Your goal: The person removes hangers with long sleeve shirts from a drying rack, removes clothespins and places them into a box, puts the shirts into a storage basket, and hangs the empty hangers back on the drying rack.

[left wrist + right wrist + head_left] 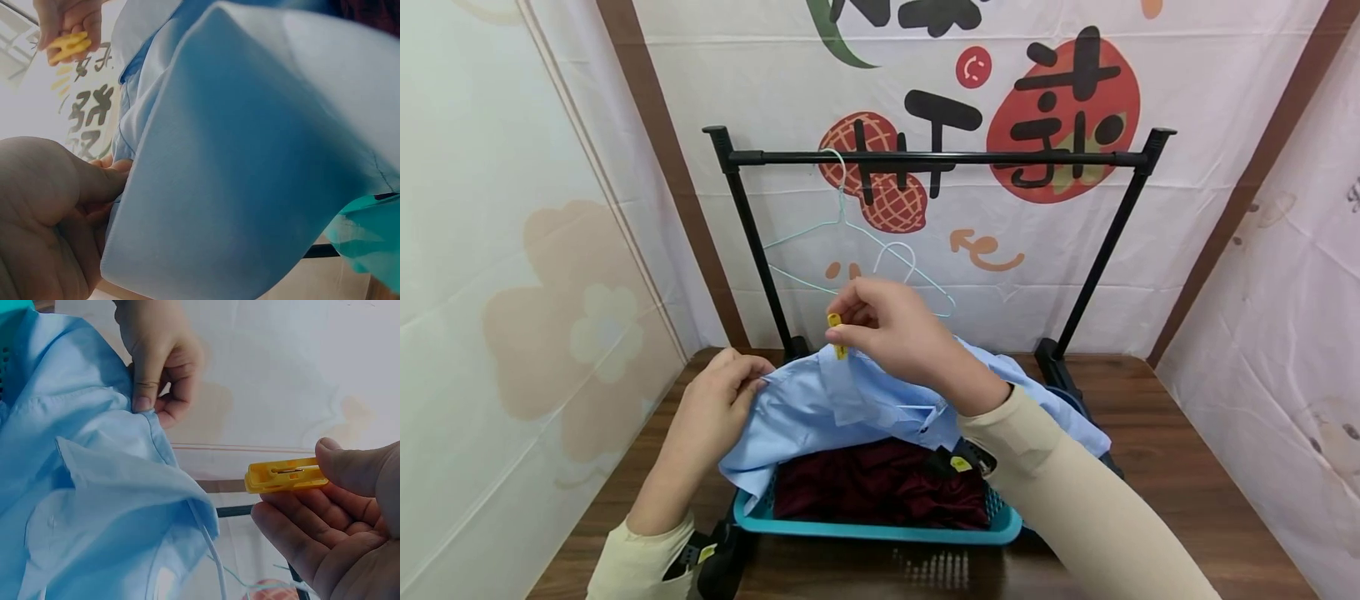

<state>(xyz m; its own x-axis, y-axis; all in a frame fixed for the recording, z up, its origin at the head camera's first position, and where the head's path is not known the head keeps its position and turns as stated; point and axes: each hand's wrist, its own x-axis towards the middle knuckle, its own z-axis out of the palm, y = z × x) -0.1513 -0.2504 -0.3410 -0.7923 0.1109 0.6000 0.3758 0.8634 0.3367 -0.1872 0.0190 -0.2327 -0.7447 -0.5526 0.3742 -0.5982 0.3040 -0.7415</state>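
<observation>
A light blue shirt (805, 408) is draped on a white hanger whose hook (897, 247) shows above the collar in the head view. My left hand (718, 404) pinches the shirt's shoulder area at the left, between thumb and fingers. In my right hand (898, 333) is a yellow clothespin (287, 475), pinched by the thumb and fingers. The clothespin is apart from the cloth in the right wrist view. Below the shirt, dark red cloth (880, 487) lies in a turquoise basket (880, 530).
Behind the hands stands a black garment rack (936, 157) on the wooden table (1180, 467). A mint green hanger (842, 218) hangs from its bar towards the left. A printed curtain (1000, 75) closes off the back.
</observation>
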